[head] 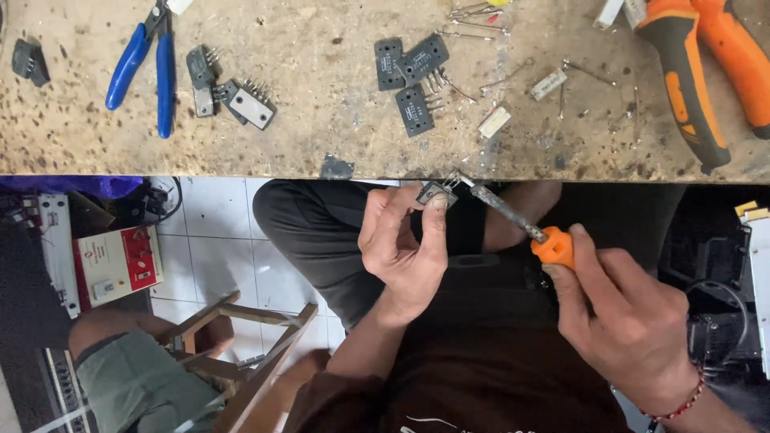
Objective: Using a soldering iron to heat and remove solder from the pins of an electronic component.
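Head view: just below the worktop's [321,152] near edge, the left hand [401,248] pinches a small grey transistor [437,192]. The right hand [626,321] grips an orange-handled screwdriver [513,216], its tip at the part's leads. The step looks like prying or scraping the leads; next calls for steady, light pressure. Blue pliers [148,60] lie near the far left corner.

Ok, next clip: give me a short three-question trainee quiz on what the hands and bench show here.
1. True or false: the left hand pinches a small flat black component with metal leads.
2. Which tool does the right hand hold? A) blue-handled pliers B) orange-handled screwdriver C) hammer
3. Where do the blue-handled pliers lie?

Key: 1. true. 2. B; its tip meets the component's leads. 3. On the workbench, at its left, untouched.
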